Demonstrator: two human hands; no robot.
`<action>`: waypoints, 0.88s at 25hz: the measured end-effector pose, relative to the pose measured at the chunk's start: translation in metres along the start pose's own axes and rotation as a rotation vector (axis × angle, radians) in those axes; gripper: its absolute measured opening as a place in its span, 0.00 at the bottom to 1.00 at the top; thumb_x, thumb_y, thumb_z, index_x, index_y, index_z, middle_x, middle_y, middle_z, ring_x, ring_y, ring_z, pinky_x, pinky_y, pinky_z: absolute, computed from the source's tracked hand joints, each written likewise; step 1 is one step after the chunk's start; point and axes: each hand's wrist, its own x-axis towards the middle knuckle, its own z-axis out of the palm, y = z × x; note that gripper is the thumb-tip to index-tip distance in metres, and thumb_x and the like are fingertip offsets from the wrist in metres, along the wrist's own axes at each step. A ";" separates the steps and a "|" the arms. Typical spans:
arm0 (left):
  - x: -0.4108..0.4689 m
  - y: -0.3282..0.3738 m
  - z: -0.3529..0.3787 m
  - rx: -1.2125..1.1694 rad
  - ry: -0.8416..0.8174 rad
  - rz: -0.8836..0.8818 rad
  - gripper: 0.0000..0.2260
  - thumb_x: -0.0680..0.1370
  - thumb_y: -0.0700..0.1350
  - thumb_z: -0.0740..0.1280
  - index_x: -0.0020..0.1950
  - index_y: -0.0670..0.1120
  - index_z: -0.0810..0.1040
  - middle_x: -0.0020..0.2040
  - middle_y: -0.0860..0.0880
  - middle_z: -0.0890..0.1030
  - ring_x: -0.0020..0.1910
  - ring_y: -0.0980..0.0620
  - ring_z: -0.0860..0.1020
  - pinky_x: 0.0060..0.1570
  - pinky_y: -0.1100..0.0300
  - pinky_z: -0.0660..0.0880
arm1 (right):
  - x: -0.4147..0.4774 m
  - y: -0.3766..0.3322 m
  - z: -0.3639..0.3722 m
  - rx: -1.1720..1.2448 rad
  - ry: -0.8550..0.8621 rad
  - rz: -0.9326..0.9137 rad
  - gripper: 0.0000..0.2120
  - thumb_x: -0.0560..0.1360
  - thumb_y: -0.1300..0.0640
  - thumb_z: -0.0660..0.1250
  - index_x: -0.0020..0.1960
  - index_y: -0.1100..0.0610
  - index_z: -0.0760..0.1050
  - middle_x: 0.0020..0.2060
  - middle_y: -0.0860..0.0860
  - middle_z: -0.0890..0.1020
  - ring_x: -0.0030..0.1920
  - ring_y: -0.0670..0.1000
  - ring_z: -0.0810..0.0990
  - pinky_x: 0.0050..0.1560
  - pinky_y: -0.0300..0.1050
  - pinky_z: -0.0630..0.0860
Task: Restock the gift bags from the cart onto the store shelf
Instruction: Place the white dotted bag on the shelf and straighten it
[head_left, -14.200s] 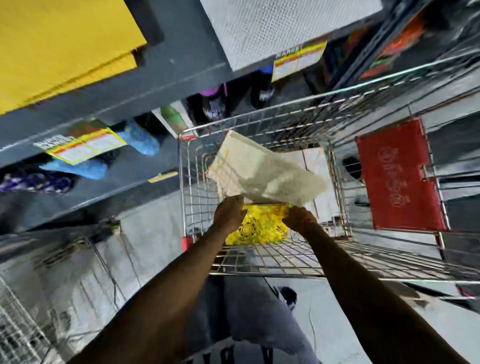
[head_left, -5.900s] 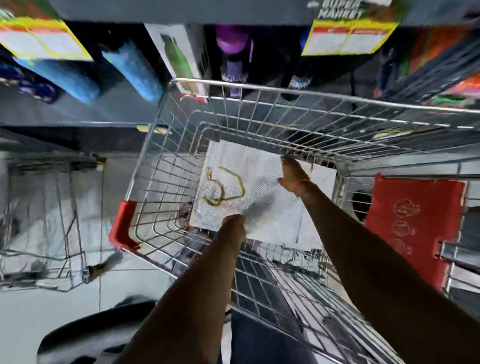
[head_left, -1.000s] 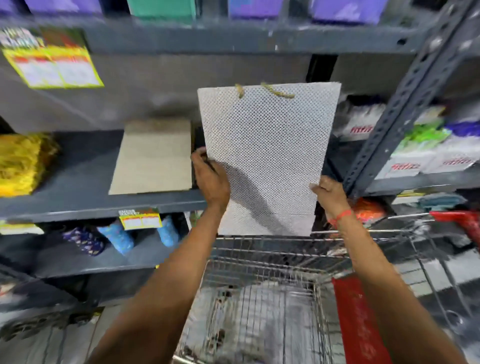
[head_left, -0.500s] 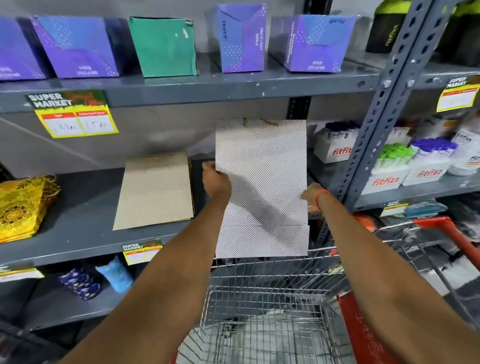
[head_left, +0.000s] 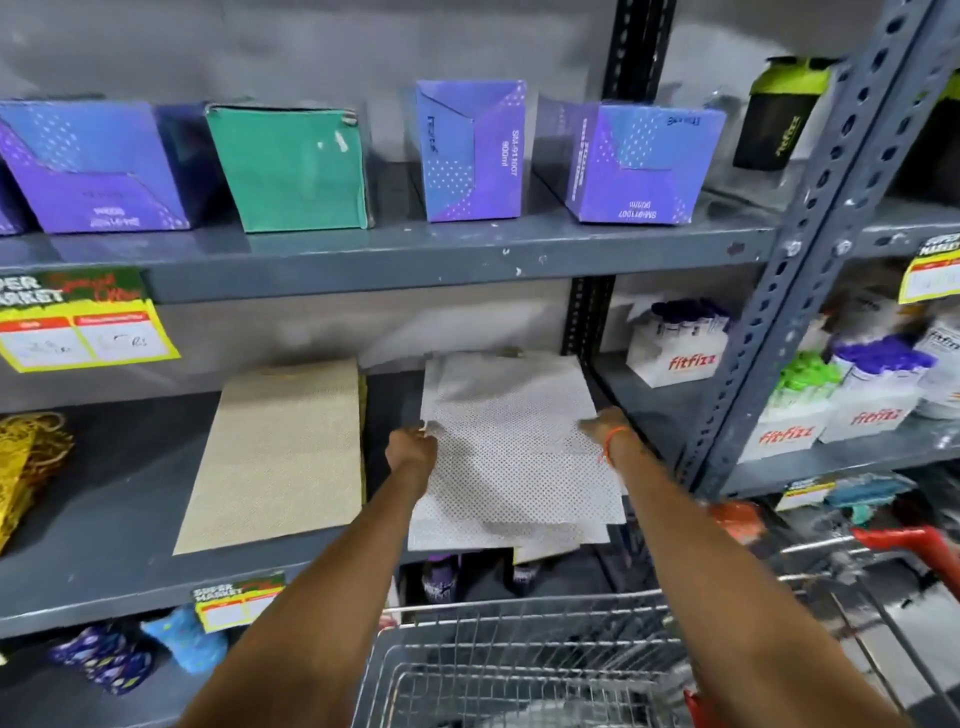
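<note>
A flat white dotted gift bag (head_left: 511, 452) lies tilted on the grey middle shelf (head_left: 130, 519), its near end sticking out past the shelf's front edge over another white bag beneath. My left hand (head_left: 411, 451) grips its left edge and my right hand (head_left: 602, 422), with an orange thread at the wrist, grips its right edge. A beige gift bag (head_left: 280, 457) lies flat on the same shelf just to the left. Yellow patterned bags (head_left: 26, 457) sit at the far left. The wire cart (head_left: 519, 665) stands below my arms.
Purple and green boxes (head_left: 291, 166) line the upper shelf. A perforated grey upright (head_left: 810, 249) stands right of the bag, with white "fitfizz" packs (head_left: 675, 358) behind it. Yellow price tags (head_left: 83, 332) hang on shelf edges. The cart's red handle (head_left: 914, 545) is lower right.
The white bag, lifted from the cart and held upright before the shelf, has been tipped down flat onto the middle shelf. Both hands moved forward with it.
</note>
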 end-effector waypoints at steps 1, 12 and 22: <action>0.006 0.000 0.006 0.037 0.036 -0.004 0.16 0.78 0.37 0.60 0.65 0.40 0.75 0.60 0.38 0.80 0.56 0.40 0.79 0.48 0.60 0.74 | 0.003 0.004 0.008 -0.043 -0.008 -0.023 0.26 0.77 0.63 0.62 0.71 0.71 0.59 0.71 0.64 0.66 0.70 0.61 0.68 0.69 0.51 0.66; 0.034 -0.025 0.009 0.177 0.030 0.027 0.17 0.76 0.32 0.63 0.64 0.40 0.75 0.60 0.38 0.80 0.50 0.43 0.78 0.48 0.61 0.73 | 0.026 0.027 0.057 -0.248 -0.022 -0.162 0.24 0.79 0.62 0.56 0.73 0.67 0.55 0.73 0.62 0.64 0.71 0.59 0.65 0.72 0.49 0.65; -0.001 -0.048 0.013 -0.055 0.084 -0.168 0.17 0.75 0.32 0.64 0.65 0.36 0.73 0.60 0.39 0.78 0.48 0.48 0.74 0.47 0.62 0.68 | -0.012 0.049 0.031 -0.292 -0.069 -0.009 0.26 0.74 0.52 0.65 0.67 0.64 0.65 0.69 0.63 0.69 0.67 0.62 0.70 0.67 0.51 0.71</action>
